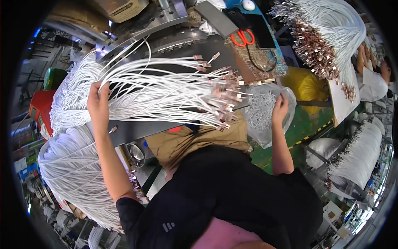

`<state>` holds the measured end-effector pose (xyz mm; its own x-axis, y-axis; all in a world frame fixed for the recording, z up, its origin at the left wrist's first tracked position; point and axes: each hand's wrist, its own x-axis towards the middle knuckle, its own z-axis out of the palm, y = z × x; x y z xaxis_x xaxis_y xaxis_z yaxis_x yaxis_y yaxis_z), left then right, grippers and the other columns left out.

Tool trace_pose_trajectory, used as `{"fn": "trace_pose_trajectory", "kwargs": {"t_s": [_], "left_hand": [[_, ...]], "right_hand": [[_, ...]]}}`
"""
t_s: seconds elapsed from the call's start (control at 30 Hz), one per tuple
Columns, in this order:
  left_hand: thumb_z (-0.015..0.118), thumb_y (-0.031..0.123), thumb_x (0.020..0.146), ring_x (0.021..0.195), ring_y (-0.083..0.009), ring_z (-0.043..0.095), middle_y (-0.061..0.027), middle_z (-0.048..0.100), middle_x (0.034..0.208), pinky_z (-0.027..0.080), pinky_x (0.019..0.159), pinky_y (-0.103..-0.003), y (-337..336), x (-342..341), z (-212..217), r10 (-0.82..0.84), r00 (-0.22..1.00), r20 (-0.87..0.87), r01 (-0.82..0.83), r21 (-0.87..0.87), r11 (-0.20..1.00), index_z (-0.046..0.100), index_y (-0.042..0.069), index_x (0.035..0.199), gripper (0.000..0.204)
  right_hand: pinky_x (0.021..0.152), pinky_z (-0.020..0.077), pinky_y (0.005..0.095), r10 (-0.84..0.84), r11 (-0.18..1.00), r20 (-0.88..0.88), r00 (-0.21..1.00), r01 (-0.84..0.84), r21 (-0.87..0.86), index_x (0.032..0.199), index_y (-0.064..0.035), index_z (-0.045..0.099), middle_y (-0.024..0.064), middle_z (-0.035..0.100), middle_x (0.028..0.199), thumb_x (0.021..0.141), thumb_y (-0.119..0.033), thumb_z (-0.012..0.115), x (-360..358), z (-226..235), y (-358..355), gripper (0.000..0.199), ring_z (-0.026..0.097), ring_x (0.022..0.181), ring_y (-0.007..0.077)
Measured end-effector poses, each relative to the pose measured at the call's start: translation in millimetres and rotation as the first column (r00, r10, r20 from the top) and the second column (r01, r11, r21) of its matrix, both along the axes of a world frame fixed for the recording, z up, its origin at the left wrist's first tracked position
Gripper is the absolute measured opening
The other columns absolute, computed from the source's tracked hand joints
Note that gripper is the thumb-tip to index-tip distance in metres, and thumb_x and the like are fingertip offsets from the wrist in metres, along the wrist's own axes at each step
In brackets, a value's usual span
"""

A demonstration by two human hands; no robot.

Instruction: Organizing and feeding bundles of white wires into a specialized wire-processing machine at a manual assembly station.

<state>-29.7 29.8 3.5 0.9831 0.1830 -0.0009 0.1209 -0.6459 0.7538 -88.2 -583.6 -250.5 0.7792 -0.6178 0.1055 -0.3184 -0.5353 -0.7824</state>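
Note:
A thick bundle of white cables (145,89) with brown-and-silver plug ends (226,97) lies across the dark bench, plugs toward the right. My left hand (98,101) is closed around several cables at the bundle's left part. Some cables arch up from that grip. To the right, a clear plastic bag (265,139) holds many small clear pieces (260,108). My right hand (280,108) is over the bag's right side, its fingers bent and drawn together. Whatever lies between those fingertips is too small to make out.
Behind the bundle stands a metal fixture (178,45). Orange-handled scissors (243,37) and a dark flat device (261,31) lie at the back right. More cable bundles (70,166) hang at my left. A yellow bag (304,85) stands beyond the clear one. Another person (373,83) sits far right.

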Motion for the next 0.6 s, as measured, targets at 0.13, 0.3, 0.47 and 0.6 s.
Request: {"fn": "trace_pose_trajectory", "kwargs": {"t_s": [0.13,0.3,0.47,0.6], "left_hand": [[0.071,0.031,0.087,0.089,-0.0228,0.068,-0.0145,0.073,0.097,0.051,0.081,-0.039,-15.5,-4.5,-2.6,-0.232,0.973,0.02,0.215,0.308,0.927,0.063,-0.003,0.115,0.045],[0.074,0.031,0.082,0.084,-0.0214,0.068,-0.0147,0.07,0.089,0.052,0.077,-0.038,-103.3,20.3,5.0,-0.363,0.913,-0.185,0.404,0.521,0.752,0.062,-0.001,0.118,0.05],[0.072,0.023,0.084,0.079,-0.0164,0.065,-0.0114,0.067,0.082,0.052,0.073,-0.034,-66.9,25.9,37.2,-0.228,0.922,0.312,0.285,-0.15,0.947,0.065,0.001,0.113,0.036],[0.071,0.016,0.086,0.079,-0.0145,0.063,-0.0102,0.067,0.087,0.052,0.074,-0.032,-44.2,2.5,32.4,-0.049,0.977,0.205,0.102,-0.257,0.961,0.068,0.002,0.107,0.025]], "right_hand": [[0.085,0.0483,0.028,0.253,0.938,0.447,0.858,-0.331,0.105,0.117,0.0004,0.063,0.0098,0.063,0.115,0.095,-0.024,0.065,40.0,148.7,99.4,0.033,0.059,0.099,0.0137],[0.092,0.0485,0.0372,0.905,0.422,0.233,0.355,-0.686,-0.593,0.126,-0.0071,0.06,0.0156,0.064,0.117,0.084,-0.024,0.073,71.9,274.7,269.4,0.048,0.064,0.1,0.0286],[0.104,0.0409,0.0475,0.946,0.169,-0.206,0.252,-0.921,-0.35,0.136,-0.0101,0.053,0.014,0.063,0.123,0.078,-0.034,0.077,120.9,322.7,307.0,0.067,0.063,0.109,0.032],[0.103,0.0422,0.0484,0.882,0.002,-0.234,0.409,-0.5,-0.866,0.139,-0.0121,0.049,0.0125,0.067,0.116,0.082,-0.034,0.074,126.4,374.6,301.2,0.065,0.063,0.11,0.0322]]}}
